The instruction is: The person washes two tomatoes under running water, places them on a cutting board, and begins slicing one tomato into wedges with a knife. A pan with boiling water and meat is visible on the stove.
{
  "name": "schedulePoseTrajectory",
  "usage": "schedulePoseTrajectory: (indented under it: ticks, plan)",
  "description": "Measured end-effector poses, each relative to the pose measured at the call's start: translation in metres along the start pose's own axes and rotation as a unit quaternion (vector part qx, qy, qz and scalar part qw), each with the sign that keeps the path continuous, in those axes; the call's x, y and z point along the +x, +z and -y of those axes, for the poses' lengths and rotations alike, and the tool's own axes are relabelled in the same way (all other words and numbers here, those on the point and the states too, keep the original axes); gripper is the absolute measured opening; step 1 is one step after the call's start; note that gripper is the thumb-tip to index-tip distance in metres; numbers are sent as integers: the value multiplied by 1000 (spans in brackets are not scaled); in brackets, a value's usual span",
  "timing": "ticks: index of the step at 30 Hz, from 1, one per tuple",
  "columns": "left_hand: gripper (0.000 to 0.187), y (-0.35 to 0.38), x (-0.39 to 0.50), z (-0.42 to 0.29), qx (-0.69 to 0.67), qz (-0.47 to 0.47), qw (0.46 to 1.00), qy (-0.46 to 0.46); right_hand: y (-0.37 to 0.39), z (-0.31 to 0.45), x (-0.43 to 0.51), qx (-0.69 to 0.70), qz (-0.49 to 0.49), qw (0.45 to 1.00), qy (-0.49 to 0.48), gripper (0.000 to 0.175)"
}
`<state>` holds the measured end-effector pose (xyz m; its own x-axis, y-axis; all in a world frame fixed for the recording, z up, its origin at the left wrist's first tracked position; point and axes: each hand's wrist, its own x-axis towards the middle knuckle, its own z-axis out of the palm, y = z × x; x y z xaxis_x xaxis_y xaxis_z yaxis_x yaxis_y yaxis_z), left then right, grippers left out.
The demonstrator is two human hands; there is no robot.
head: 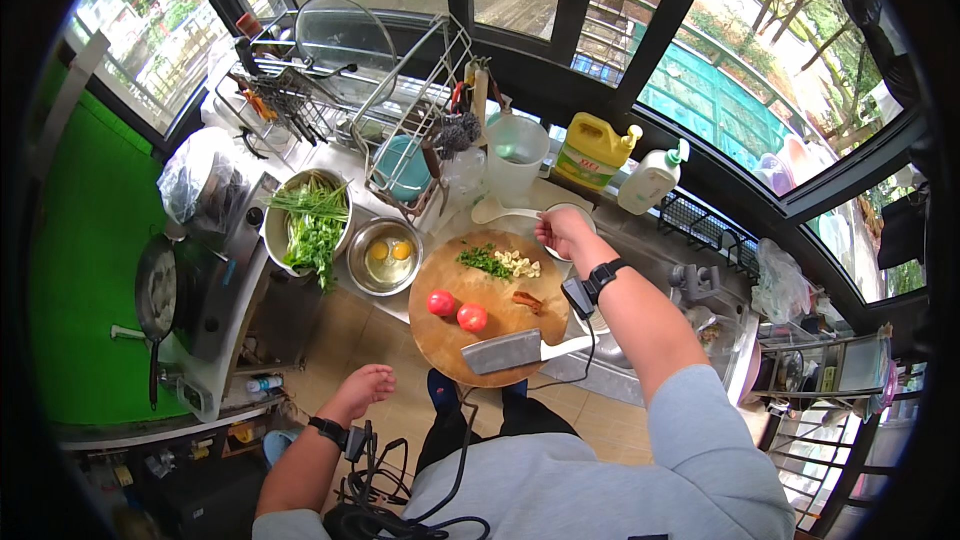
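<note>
My right hand (562, 232) grips the handle end of a pale spoon (491, 211) beyond the round wooden cutting board (442, 349), beside a partly hidden white bowl (581, 214). My left hand (366, 390) hangs over the floor at the lower left, holding nothing. On the board lie chopped greens (484, 262), chopped garlic (523, 265), two tomatoes (441, 303), a small brown piece of food (527, 301) and a cleaver (504, 352) with a white handle. Left of the board, a steel bowl (358, 255) holds two cracked eggs (391, 250).
Leafy greens fill a pot (271, 240) at the left. Behind stand a metal dish rack (375, 116), a plastic pitcher (517, 154), a yellow jug (592, 150) and a white pump bottle (649, 180). A frying pan (157, 292) is far left; the sink (615, 349) lies right. Cables hang near my body.
</note>
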<state>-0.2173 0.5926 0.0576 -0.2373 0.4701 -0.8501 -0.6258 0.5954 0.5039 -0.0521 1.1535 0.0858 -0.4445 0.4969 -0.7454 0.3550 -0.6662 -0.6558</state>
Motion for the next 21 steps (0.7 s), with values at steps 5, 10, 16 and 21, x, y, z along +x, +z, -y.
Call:
schedulePoseTrajectory:
  ticks: [5,10,16,21]
  plan:
    - [23,-3,-1,2,6,-8,1000,-6,4,-4,0,-53,24,998,-3,19]
    - [25,8,2,-8,100,2,995,11,-20,-6,-32,-104,-18,991,-82,42]
    - [31,27,4,-37,199,23,977,71,-95,-24,-52,-200,-200,935,-215,44]
    - [43,45,-3,-72,358,16,911,204,-123,-79,-93,-442,-247,806,-308,34]
